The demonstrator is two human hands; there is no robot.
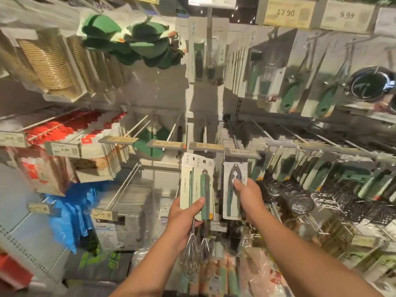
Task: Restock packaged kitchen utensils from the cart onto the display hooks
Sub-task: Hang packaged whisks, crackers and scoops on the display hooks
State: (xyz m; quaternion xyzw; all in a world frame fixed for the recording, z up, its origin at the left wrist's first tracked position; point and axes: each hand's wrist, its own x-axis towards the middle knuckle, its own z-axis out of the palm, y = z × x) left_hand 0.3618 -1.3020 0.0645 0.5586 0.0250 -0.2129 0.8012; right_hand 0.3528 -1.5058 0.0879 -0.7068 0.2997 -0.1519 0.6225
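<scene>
Restocking in progress, seen from the head camera facing the utensil wall. At lower centre of the frame the left hand [186, 213] grips two carded whisks [197, 189] together, thumb across the front of the cards and fingers curled behind; their wire heads hang below the hand. Neither whisk card appears to be on a peg yet, though their tops reach up close under the price rail [205, 146] at mid-frame.

Just right of centre, the right hand [246, 195] pinches the edge of a carded nutcracker [234, 189] whose top sits directly beneath a hook label [242, 154]. Whether that card already hangs on its peg or is only held up to it cannot be told from this view.

Progress, as a judgement: the job looks partly done. The rows toward the right of the frame are thickly hung with green-handled utensil packs [317, 168], whereas several bare hooks [139, 125] stand out at centre and centre-left, one more at lower left of centre. Those seem to be what is left to fill.

At the bottom edge, below the forearms, lie more packaged goods [225, 275], blurred; this is probably the cart stock not yet hung. The two whisks in hand are likely the next items to go up.
</scene>
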